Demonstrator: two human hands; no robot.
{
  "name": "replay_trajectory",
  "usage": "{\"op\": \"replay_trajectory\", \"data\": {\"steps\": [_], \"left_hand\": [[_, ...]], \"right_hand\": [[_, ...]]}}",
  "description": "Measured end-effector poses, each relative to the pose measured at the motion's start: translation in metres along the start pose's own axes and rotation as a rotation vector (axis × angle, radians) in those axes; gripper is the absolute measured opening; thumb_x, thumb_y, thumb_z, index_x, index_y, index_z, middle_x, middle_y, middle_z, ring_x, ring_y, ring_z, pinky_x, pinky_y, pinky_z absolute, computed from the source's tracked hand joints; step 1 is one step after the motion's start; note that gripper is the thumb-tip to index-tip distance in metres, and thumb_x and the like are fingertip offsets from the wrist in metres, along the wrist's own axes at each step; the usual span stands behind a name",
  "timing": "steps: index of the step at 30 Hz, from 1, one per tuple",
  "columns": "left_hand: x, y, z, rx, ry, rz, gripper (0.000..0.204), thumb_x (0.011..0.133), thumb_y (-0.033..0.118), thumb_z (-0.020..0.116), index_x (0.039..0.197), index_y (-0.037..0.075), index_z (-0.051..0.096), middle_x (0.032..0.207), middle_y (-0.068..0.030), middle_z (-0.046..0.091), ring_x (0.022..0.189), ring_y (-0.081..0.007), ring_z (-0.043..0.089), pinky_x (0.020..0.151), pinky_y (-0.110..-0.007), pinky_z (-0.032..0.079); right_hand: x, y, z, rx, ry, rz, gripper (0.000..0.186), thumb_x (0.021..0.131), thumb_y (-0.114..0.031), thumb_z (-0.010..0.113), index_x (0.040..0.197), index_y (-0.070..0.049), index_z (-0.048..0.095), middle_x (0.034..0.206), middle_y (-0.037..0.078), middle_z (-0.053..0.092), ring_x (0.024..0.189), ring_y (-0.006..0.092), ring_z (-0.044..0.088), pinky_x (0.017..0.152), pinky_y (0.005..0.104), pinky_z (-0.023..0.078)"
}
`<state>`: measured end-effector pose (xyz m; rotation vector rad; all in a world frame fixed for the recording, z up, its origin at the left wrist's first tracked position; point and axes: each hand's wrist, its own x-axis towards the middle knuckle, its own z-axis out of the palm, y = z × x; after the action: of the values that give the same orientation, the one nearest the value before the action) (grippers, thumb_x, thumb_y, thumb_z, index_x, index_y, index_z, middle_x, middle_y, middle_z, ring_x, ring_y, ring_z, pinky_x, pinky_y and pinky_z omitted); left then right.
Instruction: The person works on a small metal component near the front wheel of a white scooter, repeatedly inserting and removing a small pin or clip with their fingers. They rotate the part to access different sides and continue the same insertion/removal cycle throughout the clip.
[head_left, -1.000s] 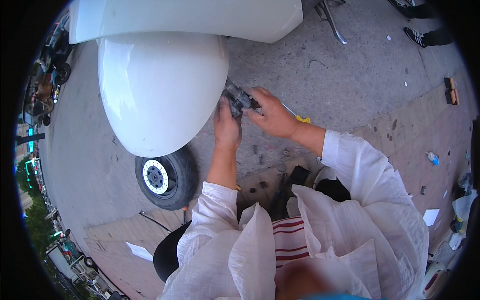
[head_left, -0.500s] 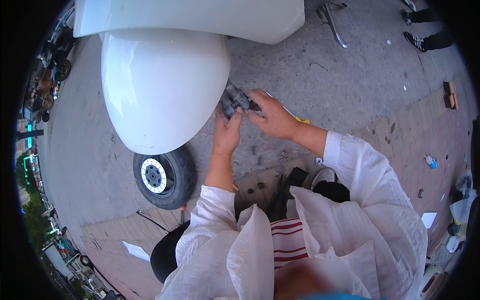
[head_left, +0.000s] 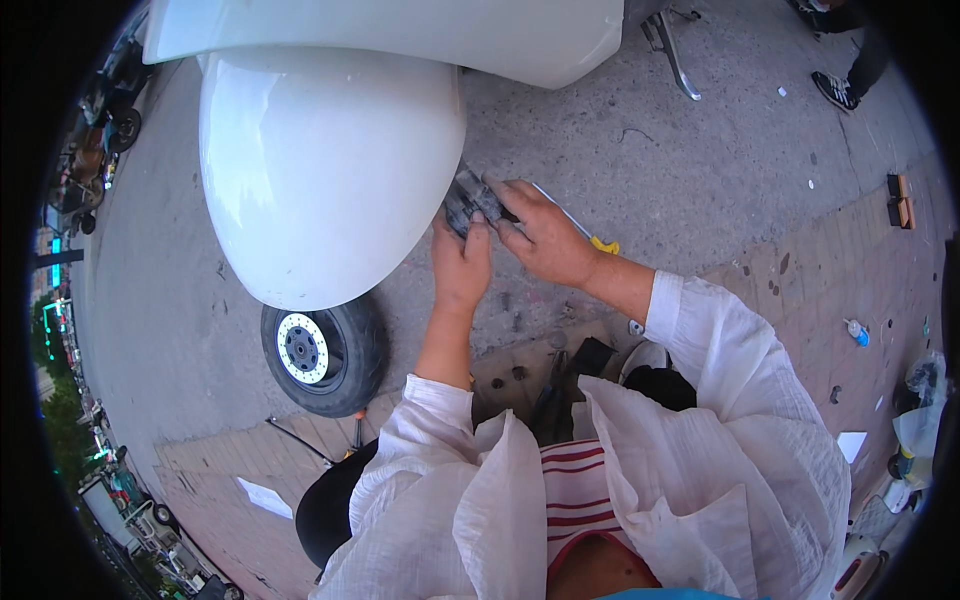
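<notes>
A dirty dark-grey brake caliper [head_left: 467, 199] is between my hands, right beside the edge of a white scooter fender [head_left: 325, 175]. My left hand [head_left: 462, 262] is closed on its near side, with the thumb pressed on top. My right hand [head_left: 545, 232] grips its right side, fingers curled round the far end. Part of the caliper is hidden by my fingers and the fender. Just past my right hand, a yellow-handled screwdriver [head_left: 604, 245] lies on the ground. Below the fender is a detached wheel [head_left: 355, 365] with a brake disc [head_left: 302, 348].
White bodywork [head_left: 390, 25] overhangs the fender, and a metal stand [head_left: 680, 70] sticks down behind. An orange-handled tool [head_left: 360, 415] and a dark rod [head_left: 298, 440] lie near my left knee. A blue-and-white bottle [head_left: 858, 333] lies at right; a bystander's shoe [head_left: 835, 92] is far right.
My hands keep their grip on the caliper and shift only slightly. More of the screwdriver shows now beside my right hand. The bystander's legs at far right have moved.
</notes>
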<state>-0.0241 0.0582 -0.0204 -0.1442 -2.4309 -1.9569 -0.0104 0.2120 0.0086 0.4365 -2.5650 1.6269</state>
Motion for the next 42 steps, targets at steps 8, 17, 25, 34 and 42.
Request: {"op": "replay_trajectory", "data": {"steps": [8, 17, 25, 34, 42], "left_hand": [[-0.003, -0.001, 0.013, 0.005, 0.176, 0.128, 0.049, 0.091, 0.015, 0.05, 0.13, -0.013, 0.04, 0.116, -0.0249, 0.058, 0.104, -0.0336, 0.059, 0.094, -0.039, 0.043], [0.001, -0.036, 0.003, -0.065, 0.012, -0.004, 0.055, 0.097, 0.017, 0.044, 0.142, -0.007, 0.022, 0.121, -0.0179, 0.053, 0.105, -0.021, 0.057, 0.088, -0.032, 0.048], [0.002, -0.012, 0.006, -0.818, -0.106, -0.24, 0.055, 0.091, 0.013, 0.044, 0.143, 0.002, 0.03, 0.138, -0.0154, 0.043, 0.126, -0.027, 0.046, 0.106, -0.042, 0.037], [0.002, 0.002, 0.001, -1.095, -0.116, -0.388, 0.06, 0.095, 0.044, 0.046, 0.141, 0.008, 0.034, 0.136, -0.0133, 0.047, 0.121, -0.0313, 0.051, 0.098, -0.046, 0.046], [-0.001, 0.003, 0.013, -0.823, 0.03, -0.374, 0.055, 0.094, 0.052, 0.051, 0.13, 0.01, 0.047, 0.119, -0.0088, 0.059, 0.106, -0.0284, 0.06, 0.084, -0.037, 0.053]], "right_hand": [[-0.004, 0.002, 0.01, -0.038, 0.088, -0.008, 0.055, 0.085, -0.006, 0.058, 0.136, 0.005, 0.041, 0.114, 0.023, 0.052, 0.101, 0.0397, 0.056, 0.087, 0.0405, 0.048], [-0.004, 0.006, 0.009, -0.082, 0.111, -0.061, 0.054, 0.084, -0.009, 0.061, 0.133, 0.005, 0.044, 0.111, 0.024, 0.054, 0.1, 0.0407, 0.056, 0.086, 0.0418, 0.048], [-0.003, 0.014, -0.001, -0.049, 0.043, -0.07, 0.051, 0.085, -0.011, 0.062, 0.133, 0.0, 0.05, 0.11, 0.02, 0.056, 0.102, 0.0361, 0.055, 0.09, 0.0395, 0.045], [-0.005, 0.032, -0.013, 0.068, 0.037, -0.129, 0.038, 0.087, -0.009, 0.06, 0.124, -0.004, 0.057, 0.108, 0.017, 0.06, 0.103, 0.0321, 0.057, 0.091, 0.0387, 0.046], [-0.006, 0.068, -0.041, 0.318, 0.004, 0.146, 0.028, 0.089, -0.013, 0.058, 0.113, -0.001, 0.06, 0.1, 0.018, 0.065, 0.094, 0.0299, 0.063, 0.085, 0.0374, 0.049]]}}
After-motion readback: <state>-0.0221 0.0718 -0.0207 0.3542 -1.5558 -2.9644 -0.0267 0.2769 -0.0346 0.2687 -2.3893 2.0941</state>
